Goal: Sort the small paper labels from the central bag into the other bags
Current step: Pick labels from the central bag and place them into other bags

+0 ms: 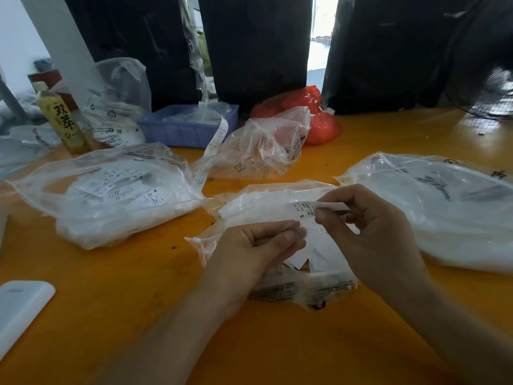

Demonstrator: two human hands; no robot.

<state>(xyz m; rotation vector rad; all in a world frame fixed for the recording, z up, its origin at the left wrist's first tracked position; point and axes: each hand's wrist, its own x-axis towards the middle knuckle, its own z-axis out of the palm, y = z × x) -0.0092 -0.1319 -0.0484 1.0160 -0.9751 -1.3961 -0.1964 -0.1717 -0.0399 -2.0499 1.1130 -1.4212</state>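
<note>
Here — right hand (369,232): pinches a paper label (308,208) marked S.
Left hand (258,245): pinches loose labels (319,245) — over the central bag (277,290).
Bench (111,287): orange.

we seem to be in a small garment packing workshop: an orange worktable (361,140) crowded with clear plastic bags of printed size labels (122,187), a blue parts tray (183,129), and a fan (483,87) alongside.

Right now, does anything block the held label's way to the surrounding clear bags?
Nothing visible does. The right hand pinches the small white paper label above the central clear plastic bag; only bare orange table lies between.
</note>
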